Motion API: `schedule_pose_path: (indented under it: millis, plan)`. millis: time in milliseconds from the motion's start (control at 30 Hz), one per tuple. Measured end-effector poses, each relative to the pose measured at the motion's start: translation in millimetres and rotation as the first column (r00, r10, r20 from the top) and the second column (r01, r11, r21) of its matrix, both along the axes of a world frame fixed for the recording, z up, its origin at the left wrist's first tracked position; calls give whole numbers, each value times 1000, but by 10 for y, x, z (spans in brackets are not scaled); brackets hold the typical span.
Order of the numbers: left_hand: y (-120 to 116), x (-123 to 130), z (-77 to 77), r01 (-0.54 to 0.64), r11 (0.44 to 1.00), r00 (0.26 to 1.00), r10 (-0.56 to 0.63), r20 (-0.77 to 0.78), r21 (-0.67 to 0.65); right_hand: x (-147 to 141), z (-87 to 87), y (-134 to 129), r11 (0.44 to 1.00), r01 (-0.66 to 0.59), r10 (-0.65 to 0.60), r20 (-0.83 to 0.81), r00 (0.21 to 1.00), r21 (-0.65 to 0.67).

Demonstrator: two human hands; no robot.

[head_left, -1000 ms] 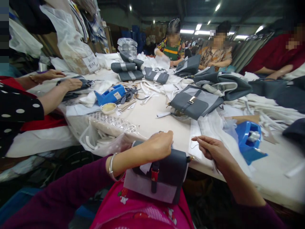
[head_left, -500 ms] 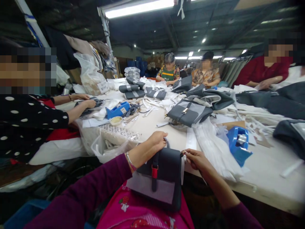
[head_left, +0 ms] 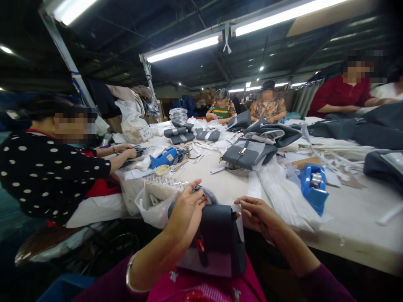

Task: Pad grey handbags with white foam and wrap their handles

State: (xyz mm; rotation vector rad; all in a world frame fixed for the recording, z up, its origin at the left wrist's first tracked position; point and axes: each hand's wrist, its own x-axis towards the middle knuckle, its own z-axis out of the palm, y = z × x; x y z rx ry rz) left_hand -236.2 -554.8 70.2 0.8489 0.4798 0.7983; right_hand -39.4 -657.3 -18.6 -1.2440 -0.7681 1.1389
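Observation:
A dark grey bag (head_left: pixel 217 226) with a red-wrapped buckle and a pale sheet over its lower front rests on my lap against the table edge. My left hand (head_left: pixel 190 205) is over the bag's top left by its handle, fingers spread and somewhat blurred. Beside the bag's upper right corner, my right hand (head_left: pixel 252 209) has thumb and fingertips pinched together; what they hold, if anything, is too small to make out. A metal fitting shows just below those fingertips, with a white strip hanging next to it.
On the table (head_left: pixel 217 184) lie another grey bag (head_left: pixel 248 152), a blue tape dispenser (head_left: pixel 314 186) at right, a second dispenser (head_left: pixel 164 158) at left, and white wrapping (head_left: pixel 283 193). A person in polka dots (head_left: pixel 53 172) works at left; several others sit beyond.
My left hand has let go of the handle and opened over the bag's top. My right fingertips have moved slightly left, off the side fitting. The view has tilted up and turned left.

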Motion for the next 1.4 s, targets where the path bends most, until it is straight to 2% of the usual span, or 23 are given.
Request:
schedule_pose_path:
  millis: [67,133,300,467,533,667,767,833,900,1000,1200,1300,1400]
  plan:
    - [-71,-239,124,-23,1000,1000,23,-21,18,-71,81,-45,995,14,-1,-129,992,99]
    - [-106,-468,229,-31,999,997,34,-66,43,-113,145,-82,990,46,-22,-178,984,130]
    - [-87,-898,463,-13,987,988,37,-147,163,-109,230,-100,986,111,-99,-100,990,121]
    - [-51,-1043,852,-11,942,986,67,-155,336,-102,213,3,987,74,-72,-18,997,141]
    - [-26,-1054,1027,52,923,980,26,-197,382,-125,182,57,988,73,-77,27,997,133]
    - [39,-1043,1311,274,865,941,-151,-302,421,-200,150,133,986,123,-139,151,979,113]
    - [76,-997,1431,424,790,886,-260,-385,443,-235,180,125,980,162,-184,210,960,118]
    - [108,-940,1449,487,734,856,-295,-425,472,-224,217,79,975,186,-210,219,953,124]
    - [159,-859,1403,520,698,841,-318,-438,492,-178,259,2,971,203,-226,217,950,123]
    - [256,-689,1207,548,672,830,-366,-421,498,-57,332,-152,960,241,-268,229,936,139]
    - [329,-290,588,620,632,785,-497,-369,465,96,580,-405,936,304,-344,294,892,175]
    - [372,-116,297,681,606,732,-561,-386,411,110,708,-404,947,277,-318,337,886,164]
    - [512,23,65,710,582,704,-591,-394,396,151,787,-325,954,253,-295,366,882,160]
